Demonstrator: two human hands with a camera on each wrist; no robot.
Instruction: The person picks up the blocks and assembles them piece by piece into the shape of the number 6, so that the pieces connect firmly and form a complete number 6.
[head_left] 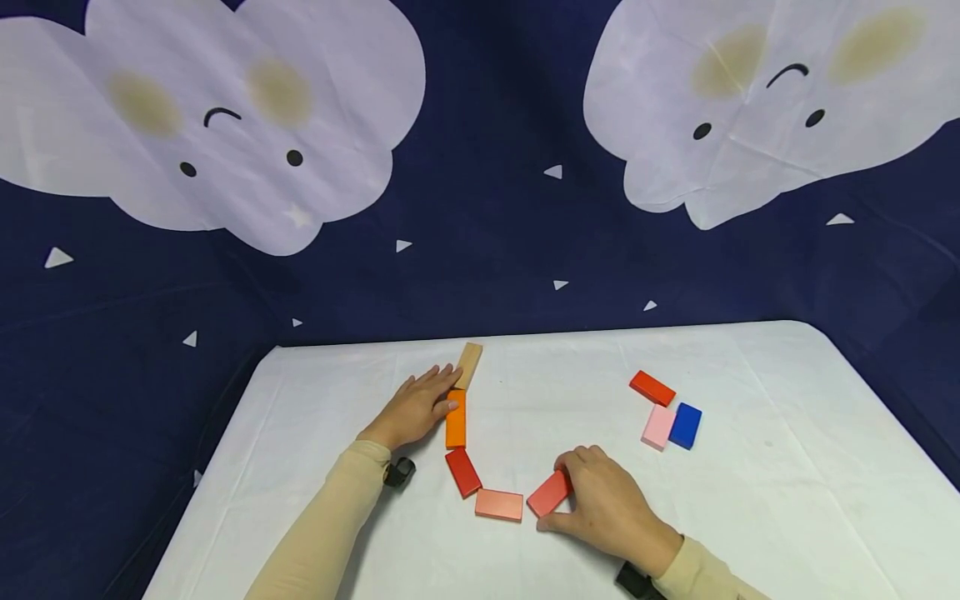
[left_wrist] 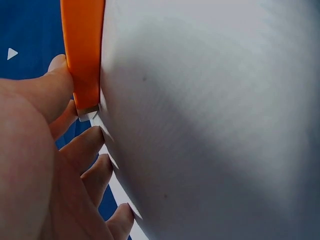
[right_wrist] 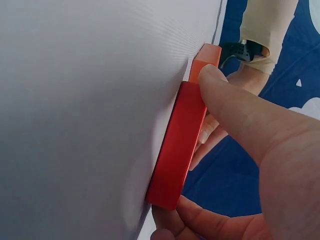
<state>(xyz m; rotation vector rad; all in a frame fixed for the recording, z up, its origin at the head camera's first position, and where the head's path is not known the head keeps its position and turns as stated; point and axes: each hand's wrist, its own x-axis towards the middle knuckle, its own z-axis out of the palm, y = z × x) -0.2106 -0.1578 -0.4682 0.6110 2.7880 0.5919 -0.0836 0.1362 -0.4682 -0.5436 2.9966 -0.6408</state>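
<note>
In the head view, my right hand (head_left: 609, 507) pinches a light red block (head_left: 549, 493) between thumb and fingers, at the right end of a curved row. The right wrist view shows the same block (right_wrist: 175, 150) gripped at its two ends. Left of it in the row lie a salmon-pink block (head_left: 498, 505), a red block (head_left: 463, 472), an orange block (head_left: 456, 427) and a natural wood block (head_left: 470, 363). My left hand (head_left: 411, 412) rests beside the row's far part with fingers extended. Its thumb touches the orange block (left_wrist: 84, 55); its fingertips are by the wood block.
On the right of the white-covered table (head_left: 787, 500) lie a red-orange block (head_left: 652, 388), a pink block (head_left: 658, 427) and a blue block (head_left: 686, 426), close together. Behind the table's far edge hangs a dark blue cloth (head_left: 495, 208) with clouds.
</note>
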